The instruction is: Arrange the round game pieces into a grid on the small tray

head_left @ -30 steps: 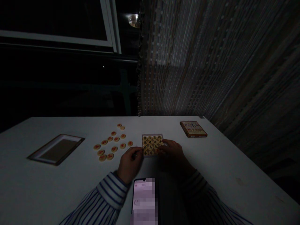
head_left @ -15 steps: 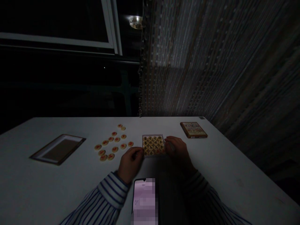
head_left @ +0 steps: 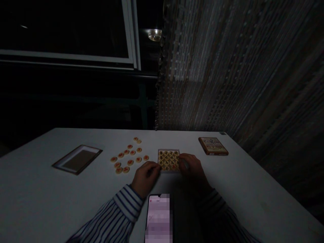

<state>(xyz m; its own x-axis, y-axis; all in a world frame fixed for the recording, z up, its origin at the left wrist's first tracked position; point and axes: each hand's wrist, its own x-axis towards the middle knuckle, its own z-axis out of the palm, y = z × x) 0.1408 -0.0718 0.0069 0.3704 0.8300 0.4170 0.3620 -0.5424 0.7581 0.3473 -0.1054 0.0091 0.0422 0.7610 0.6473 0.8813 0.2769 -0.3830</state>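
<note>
A small clear box (head_left: pixel 168 171) filled with rows of round Chinese chess pieces (head_left: pixel 166 157) sits on the white table between my hands. Most of these pieces carry black characters; a red one (head_left: pixel 173 167) shows in the front row. My left hand (head_left: pixel 146 179) is closed, its thumb and fingertips pinching the box's front left corner. My right hand (head_left: pixel 192 168) is curled at the right side, its fingers on the box's edge and covering part of the right column. To the left, several loose pieces with red characters (head_left: pixel 130 162) lie scattered, one of them apparently plain side up.
An open, shallow box lid or tray (head_left: pixel 99 152) lies at the left of the white table (head_left: pixel 83 199). A brown printed box (head_left: pixel 213 146) is at the back right. A lit phone (head_left: pixel 159 216) lies near me between my forearms. A bead-string curtain (head_left: pixel 197 84) hangs behind the table.
The camera view has turned slightly, so everything sits further right. Both hands stay at the box; my right fingers now cover more of its front right corner. The loose pieces have not moved.
</note>
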